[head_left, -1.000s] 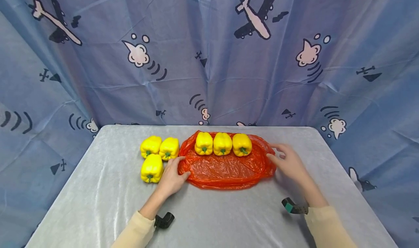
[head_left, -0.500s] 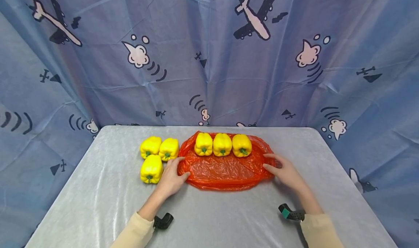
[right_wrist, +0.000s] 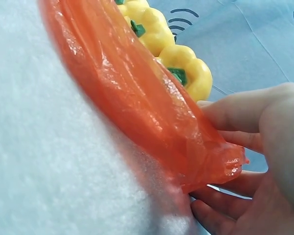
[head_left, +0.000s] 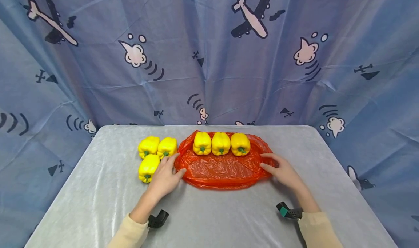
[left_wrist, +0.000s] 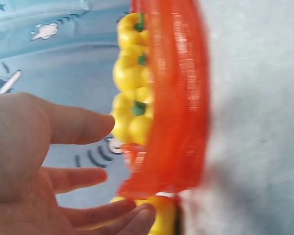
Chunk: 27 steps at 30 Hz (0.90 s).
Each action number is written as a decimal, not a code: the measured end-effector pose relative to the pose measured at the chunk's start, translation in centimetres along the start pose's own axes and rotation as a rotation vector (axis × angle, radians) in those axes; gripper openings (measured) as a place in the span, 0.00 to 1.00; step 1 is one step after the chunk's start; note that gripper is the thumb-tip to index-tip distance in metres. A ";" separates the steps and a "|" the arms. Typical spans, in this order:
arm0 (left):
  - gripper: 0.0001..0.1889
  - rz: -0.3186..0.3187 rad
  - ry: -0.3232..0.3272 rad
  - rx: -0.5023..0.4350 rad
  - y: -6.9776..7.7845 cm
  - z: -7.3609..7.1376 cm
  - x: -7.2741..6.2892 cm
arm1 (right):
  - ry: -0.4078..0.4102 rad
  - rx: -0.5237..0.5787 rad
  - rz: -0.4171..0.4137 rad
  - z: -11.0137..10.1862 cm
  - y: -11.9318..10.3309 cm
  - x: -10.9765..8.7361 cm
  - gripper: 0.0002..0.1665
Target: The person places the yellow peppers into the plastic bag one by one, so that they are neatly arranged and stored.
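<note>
A red plastic bag [head_left: 212, 170] lies spread on the table with its mouth facing up, and three yellow bell peppers [head_left: 220, 143] sit in a row along its far side. My left hand [head_left: 164, 176] is at the bag's left edge, fingers spread, holding nothing; the left wrist view shows the fingertips [left_wrist: 95, 122] apart. At the right end, my right hand [head_left: 284, 171] touches the bag, thumb and forefinger apart. In the right wrist view some fingers are partly hidden behind the bag's rim.
Three more yellow bell peppers [head_left: 148, 168] stand left of the bag, close beside my left hand. A grey cloth covers the table [head_left: 222, 219]. A blue patterned curtain [head_left: 209, 59] hangs behind it.
My right hand has moved left and slightly down onto the bag's right end. My left hand has drawn back a little to the left from the bag. The peppers stay put.
</note>
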<state>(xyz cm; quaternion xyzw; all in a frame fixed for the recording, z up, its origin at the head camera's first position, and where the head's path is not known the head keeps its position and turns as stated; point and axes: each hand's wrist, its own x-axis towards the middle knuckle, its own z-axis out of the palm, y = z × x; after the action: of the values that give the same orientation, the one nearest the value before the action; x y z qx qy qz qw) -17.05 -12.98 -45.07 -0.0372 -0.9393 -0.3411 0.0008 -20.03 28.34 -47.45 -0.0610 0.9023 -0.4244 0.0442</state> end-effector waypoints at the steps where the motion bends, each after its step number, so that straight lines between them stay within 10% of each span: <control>1: 0.33 0.001 -0.008 0.005 0.3 -0.4 -0.2 | 0.001 0.000 0.002 0.0 0.0 0.0 0.30; 17: 0.25 0.112 0.182 -0.124 0.2 -5.4 -0.6 | 0.009 0.000 -0.008 0.0 -0.4 -0.1 0.29; 27: 0.34 0.050 0.122 -0.094 -3.0 -8.1 -0.3 | 0.003 -0.016 0.004 0.1 -0.5 -0.1 0.29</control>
<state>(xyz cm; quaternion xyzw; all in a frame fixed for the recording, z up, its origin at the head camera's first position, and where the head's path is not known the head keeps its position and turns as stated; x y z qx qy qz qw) -17.15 -20.49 -40.80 -0.0396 -0.9192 -0.3865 0.0649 -19.92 27.92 -47.13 -0.0587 0.9058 -0.4173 0.0432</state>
